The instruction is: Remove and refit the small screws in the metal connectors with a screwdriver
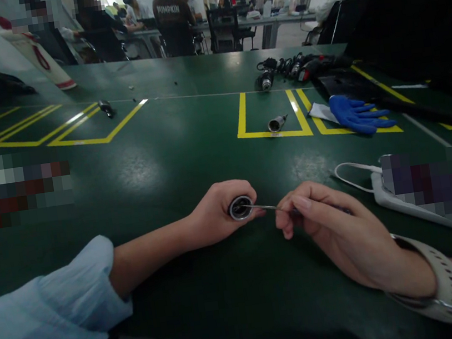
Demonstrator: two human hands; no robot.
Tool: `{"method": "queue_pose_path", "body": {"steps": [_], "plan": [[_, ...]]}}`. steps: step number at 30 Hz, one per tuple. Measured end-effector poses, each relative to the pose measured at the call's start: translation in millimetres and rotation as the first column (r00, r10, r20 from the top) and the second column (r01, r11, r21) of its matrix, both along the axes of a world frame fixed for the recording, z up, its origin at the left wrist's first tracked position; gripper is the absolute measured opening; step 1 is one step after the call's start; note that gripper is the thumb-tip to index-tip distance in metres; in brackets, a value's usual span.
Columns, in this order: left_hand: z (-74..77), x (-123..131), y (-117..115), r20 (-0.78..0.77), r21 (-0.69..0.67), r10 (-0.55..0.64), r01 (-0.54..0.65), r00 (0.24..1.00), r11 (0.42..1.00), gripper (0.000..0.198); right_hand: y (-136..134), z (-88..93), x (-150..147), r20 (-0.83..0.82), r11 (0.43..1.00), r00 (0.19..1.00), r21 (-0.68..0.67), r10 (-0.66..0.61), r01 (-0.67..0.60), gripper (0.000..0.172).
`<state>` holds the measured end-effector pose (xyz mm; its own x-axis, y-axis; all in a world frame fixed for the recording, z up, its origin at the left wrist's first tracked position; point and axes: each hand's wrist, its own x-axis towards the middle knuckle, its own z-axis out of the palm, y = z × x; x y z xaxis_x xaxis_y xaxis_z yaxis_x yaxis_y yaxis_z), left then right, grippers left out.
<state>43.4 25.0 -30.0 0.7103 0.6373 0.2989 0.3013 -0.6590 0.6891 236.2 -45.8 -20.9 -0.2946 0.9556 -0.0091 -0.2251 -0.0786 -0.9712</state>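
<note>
My left hand (226, 214) is closed around a round, hollow part (241, 215) with a metal rim. Its open end faces me, and small details inside are too dark to make out. My right hand (330, 227) pinches a slim screwdriver (265, 207); most of its dark handle is hidden by the fingers. The thin metal shaft points left, its tip inside the part's opening. Beyond the hands, a cone-shaped metal piece (277, 123) lies within a yellow taped outline.
A blue glove (357, 114) lies at the right on the green table (174, 160). Nearer stands a white device with a cable (403, 203). Black cabled tools (291, 67) are piled farther back. A small dark part (106, 109) lies far left. People sit beyond the table.
</note>
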Motion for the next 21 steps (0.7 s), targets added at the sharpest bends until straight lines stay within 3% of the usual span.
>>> {"method": "queue_pose_path", "body": {"steps": [3,8,16,19,21], "plan": [[-2.2,-0.3,1.7,0.002,-0.003,0.003,-0.003,1.000,1.000,0.017,-3.3,0.4,0.4,0.043,0.999,0.999,0.044,-0.025,0.023,0.020],[-5.2,-1.1,4.8,-0.046,0.059,-0.013,0.015,0.999,0.998,0.014,-6.9,-0.5,2.9,0.259,0.980,0.964,0.200,-0.064,0.011,0.018],[-0.6,0.5,0.0,0.003,-0.048,0.051,-0.051,0.999,0.998,0.018,0.8,-2.6,-2.5,-0.113,0.996,0.993,-0.094,-0.017,0.006,0.020],[-0.7,0.7,-0.6,0.006,-0.063,0.055,-0.054,0.998,0.997,0.018,1.0,-2.5,-2.6,-0.110,0.997,0.993,-0.079,-0.029,0.020,0.021],[-1.5,0.5,-0.3,-0.006,-0.052,0.049,-0.050,0.999,0.997,0.017,-1.4,-1.8,-0.3,-0.019,0.998,0.998,0.015,-0.054,0.054,0.021]]}}
